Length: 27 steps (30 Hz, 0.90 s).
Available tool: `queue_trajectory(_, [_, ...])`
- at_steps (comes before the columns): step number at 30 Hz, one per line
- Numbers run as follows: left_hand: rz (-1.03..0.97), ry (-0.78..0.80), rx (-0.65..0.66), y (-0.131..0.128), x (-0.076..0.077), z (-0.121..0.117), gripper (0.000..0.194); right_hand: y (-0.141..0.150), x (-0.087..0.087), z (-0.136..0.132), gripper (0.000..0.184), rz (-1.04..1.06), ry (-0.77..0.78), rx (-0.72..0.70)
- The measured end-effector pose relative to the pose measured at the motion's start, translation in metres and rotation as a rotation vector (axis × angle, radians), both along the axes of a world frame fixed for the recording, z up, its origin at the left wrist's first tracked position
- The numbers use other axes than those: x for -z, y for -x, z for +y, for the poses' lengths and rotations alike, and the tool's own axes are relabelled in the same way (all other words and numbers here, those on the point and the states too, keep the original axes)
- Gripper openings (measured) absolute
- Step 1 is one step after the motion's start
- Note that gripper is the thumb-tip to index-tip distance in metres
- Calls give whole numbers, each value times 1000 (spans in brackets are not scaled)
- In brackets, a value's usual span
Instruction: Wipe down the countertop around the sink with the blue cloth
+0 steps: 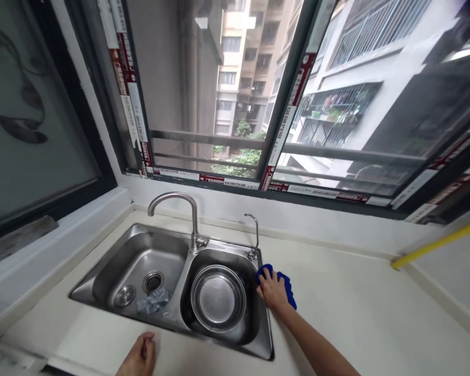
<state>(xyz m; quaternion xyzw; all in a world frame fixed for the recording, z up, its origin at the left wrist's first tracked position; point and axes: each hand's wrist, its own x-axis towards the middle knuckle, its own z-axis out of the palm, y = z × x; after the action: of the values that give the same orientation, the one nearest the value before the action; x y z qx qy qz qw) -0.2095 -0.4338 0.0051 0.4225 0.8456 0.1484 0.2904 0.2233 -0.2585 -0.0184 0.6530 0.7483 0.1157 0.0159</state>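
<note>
My right hand (pixel 273 291) presses a bunched blue cloth (pixel 286 286) onto the countertop, right beside the sink's right rim. Its fingers curl over the cloth, which sticks out on both sides. Near the counter's front edge, below the left basin, is my left hand (pixel 138 356). Its fingers are curled in and I see nothing held in them. Between and beyond the hands lies a steel double sink (pixel 180 284). A round perforated metal strainer (pixel 218 298) sits in the right basin.
A curved faucet (pixel 195 219) and a thin small tap (pixel 257 230) rise behind the sink. The left basin holds a drain basket (pixel 124 295) and a crumpled grey plastic bag (pixel 153 302). A yellow pipe (pixel 438 244) meets the pale countertop (pixel 352 297) at right. Windows stand behind.
</note>
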Motion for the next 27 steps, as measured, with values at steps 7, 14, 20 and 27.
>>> queue_trajectory(7, [20, -20, 26, -4, -13, -3, 57, -1, -1, -75, 39, 134, -37, -25])
queue_trajectory(14, [51, -51, 4, -5, -13, 2, 58, 3, -10, -161, 41, 295, 8, -26])
queue_trajectory(20, [77, -86, 8, -5, -14, 7, 59, -45, 1, -239, 48, 278, -80, 31])
queue_trajectory(27, [75, -39, -4, -9, -19, 9, 59, -156, 21, -348, 49, 189, -175, 489])
